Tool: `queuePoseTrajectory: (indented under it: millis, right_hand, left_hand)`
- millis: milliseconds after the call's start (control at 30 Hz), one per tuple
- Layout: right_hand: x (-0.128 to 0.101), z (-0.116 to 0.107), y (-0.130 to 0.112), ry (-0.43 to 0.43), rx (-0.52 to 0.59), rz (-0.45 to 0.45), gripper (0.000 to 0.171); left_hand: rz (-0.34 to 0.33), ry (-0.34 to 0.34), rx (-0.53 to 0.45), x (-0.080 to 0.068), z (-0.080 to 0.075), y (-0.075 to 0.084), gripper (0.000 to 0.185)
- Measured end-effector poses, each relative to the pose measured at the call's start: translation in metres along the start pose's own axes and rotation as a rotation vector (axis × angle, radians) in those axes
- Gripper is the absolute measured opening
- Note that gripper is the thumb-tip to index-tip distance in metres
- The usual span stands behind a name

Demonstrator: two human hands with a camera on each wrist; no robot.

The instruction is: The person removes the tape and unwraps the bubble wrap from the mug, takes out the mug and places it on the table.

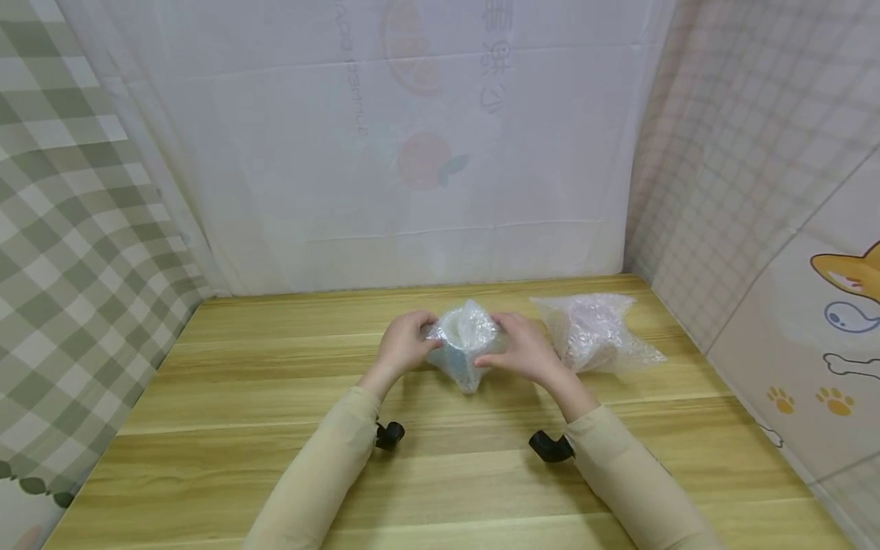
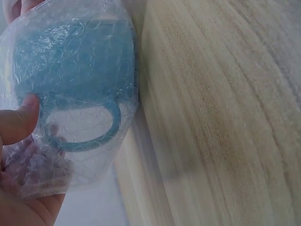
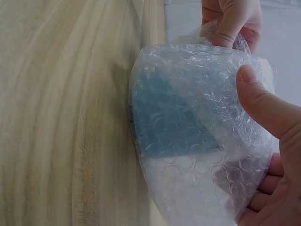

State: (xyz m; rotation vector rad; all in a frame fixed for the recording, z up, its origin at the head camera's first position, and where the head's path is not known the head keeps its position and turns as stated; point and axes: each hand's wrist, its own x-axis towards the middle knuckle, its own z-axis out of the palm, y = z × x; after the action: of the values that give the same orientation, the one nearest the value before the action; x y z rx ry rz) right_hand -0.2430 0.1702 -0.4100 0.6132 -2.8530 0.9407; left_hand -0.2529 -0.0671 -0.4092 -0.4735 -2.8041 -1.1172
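A blue mug [image 2: 75, 61] sits inside a clear bubble wrap bag [image 1: 468, 382] on the wooden table. Its handle [image 2: 89, 141] shows through the plastic in the left wrist view. My left hand [image 1: 404, 342] grips the bag's left side, thumb on the near face and fingers behind. On the opposite side my right hand [image 1: 524, 347] holds the bag the same way, its thumb [image 3: 263, 101] against the bubble wrap [image 3: 197, 174]. Toward the top the plastic is bunched, and the mug's rim shows only dimly.
A second bubble wrap package [image 1: 594, 332] with something pale pink inside lies to the right, close to my right hand. The wooden table [image 1: 261, 374] ends at a white curtain [image 1: 296, 183] behind. Black wrist camera mounts [image 1: 550, 447] stick out below the sleeves.
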Motion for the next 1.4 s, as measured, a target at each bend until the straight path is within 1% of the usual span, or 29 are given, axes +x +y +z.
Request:
queuePoseTrajectory:
  millis: [200,333,500,667,933,1100,1400]
  right_hand:
    - [-0.006,0.003,-0.008,0.007,-0.017,0.008,0.089]
    - [-0.01,0.005,-0.014,0.005,-0.023,0.016,0.09]
    - [-0.013,0.008,-0.02,0.004,-0.007,0.015,0.092]
    - [-0.017,0.011,-0.026,0.011,-0.014,0.005,0.091]
    - [-0.021,0.012,-0.029,0.009,-0.024,-0.022,0.087]
    - [-0.023,0.013,-0.03,0.008,-0.018,-0.031,0.084]
    - [-0.028,0.012,-0.032,0.007,-0.017,-0.051,0.077]
  left_hand:
    - [-0.004,-0.008,-0.007,-0.007,-0.005,0.001,0.033]
    - [0.016,-0.014,-0.008,-0.011,-0.009,0.0,0.032]
    - [0.028,-0.028,-0.008,-0.013,-0.013,-0.005,0.03]
    - [0.041,-0.034,-0.024,-0.015,-0.016,-0.01,0.029]
    - [0.06,-0.038,-0.023,-0.019,-0.019,-0.013,0.028]
    - [0.066,-0.055,-0.024,-0.022,-0.022,-0.014,0.027]
    - [0.097,-0.074,-0.011,-0.023,-0.024,-0.019,0.025]
